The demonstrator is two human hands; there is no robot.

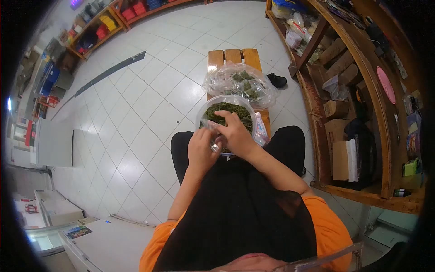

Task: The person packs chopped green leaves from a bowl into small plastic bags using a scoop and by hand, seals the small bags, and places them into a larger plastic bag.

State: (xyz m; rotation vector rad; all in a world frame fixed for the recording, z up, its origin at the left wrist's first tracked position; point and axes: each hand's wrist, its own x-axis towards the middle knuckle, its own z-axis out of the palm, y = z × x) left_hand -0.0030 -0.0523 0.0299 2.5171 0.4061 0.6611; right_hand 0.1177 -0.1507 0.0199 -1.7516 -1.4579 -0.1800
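Note:
A round clear tub (200, 110) of dark green, dried-leaf-like material (222, 109) stands before me on a slatted wooden bench (250, 56). At the tub's near left rim, my left hand (201, 147) is closed on a small clear plastic bag (213, 146). My right hand (236, 134) meets it there, thumb and curled fingers pinching the same bag, with the index finger bent over the green material. The bag is partly hidden by my fingers. Just beyond the tub lies a large clear plastic bag (265, 93) with small packed green bundles (246, 85) inside.
A pink-and-white packet (260, 129) lies on the bench right of the tub. Beside the bench, a black shoe (277, 80) rests on the tiled floor (140, 95). Wooden shelving (312, 115) with boxes and bags runs along my right. White chest-like units (108, 242) stand at left.

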